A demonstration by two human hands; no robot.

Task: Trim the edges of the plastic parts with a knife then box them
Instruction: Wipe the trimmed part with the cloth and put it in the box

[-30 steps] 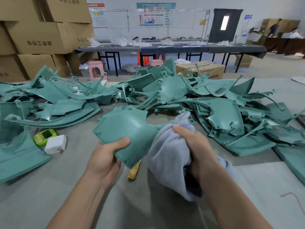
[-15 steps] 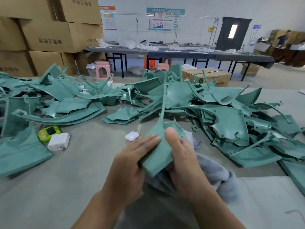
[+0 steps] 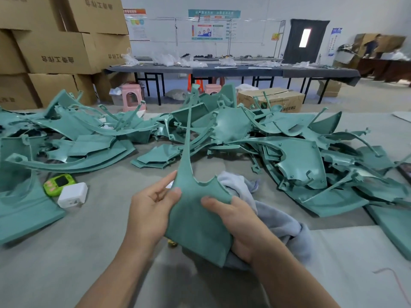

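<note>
At centre frame, you hold a teal plastic part (image 3: 195, 218) upright above the table (image 3: 66, 252), its thin spur pointing to the upper middle of the frame. Your left hand (image 3: 149, 214) pinches its left edge, thumb on the face. Your right hand (image 3: 240, 223) grips the right side, thumb on top, with a grey cloth (image 3: 289, 230) bunched beneath. The shell looks light and stiff, but the spur would likely flex or snap, so grip the broad lower panel. More teal parts (image 3: 244, 134) lie heaped across mid-frame.
</note>
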